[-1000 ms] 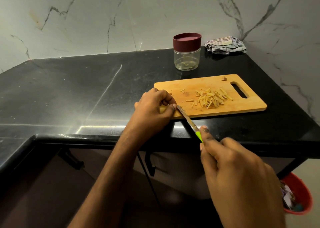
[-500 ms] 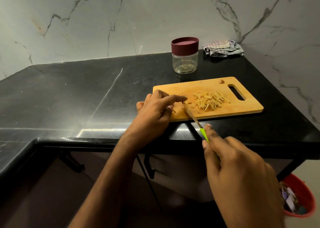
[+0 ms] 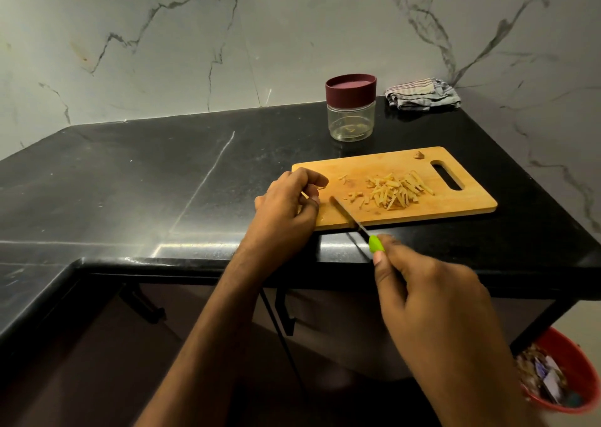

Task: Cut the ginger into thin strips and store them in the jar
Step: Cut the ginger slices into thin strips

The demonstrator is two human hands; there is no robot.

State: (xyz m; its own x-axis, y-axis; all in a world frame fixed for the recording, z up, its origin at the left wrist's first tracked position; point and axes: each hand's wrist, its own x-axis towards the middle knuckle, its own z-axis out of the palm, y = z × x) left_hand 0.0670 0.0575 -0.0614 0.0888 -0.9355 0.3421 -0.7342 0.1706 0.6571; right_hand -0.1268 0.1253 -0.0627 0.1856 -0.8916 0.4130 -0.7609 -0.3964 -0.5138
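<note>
A wooden cutting board point(image 3: 377, 163) lies on the black counter point(image 3: 162, 179). A pile of thin ginger strips point(image 3: 395, 191) sits at its middle, with a few loose bits to the left. My left hand point(image 3: 286, 209) rests at the board's left end, fingers curled; a small ginger sliver point(image 3: 322, 186) shows under the index fingertip. My right hand point(image 3: 435, 313) grips a green-handled knife point(image 3: 375, 244), its blade tip on the board just right of my left hand. The clear jar point(image 3: 350, 121) with its maroon lid on stands behind the board.
A folded striped cloth point(image 3: 422, 94) lies in the back corner by the marble wall. A small ginger stub point(image 3: 419, 155) sits near the board's handle slot. A red bin point(image 3: 572, 374) with scraps stands on the floor at lower right.
My left hand has drawn back to the left and curled its fingers, after its index finger reached toward the strips. The knife tip has slid slightly right and nearer.
</note>
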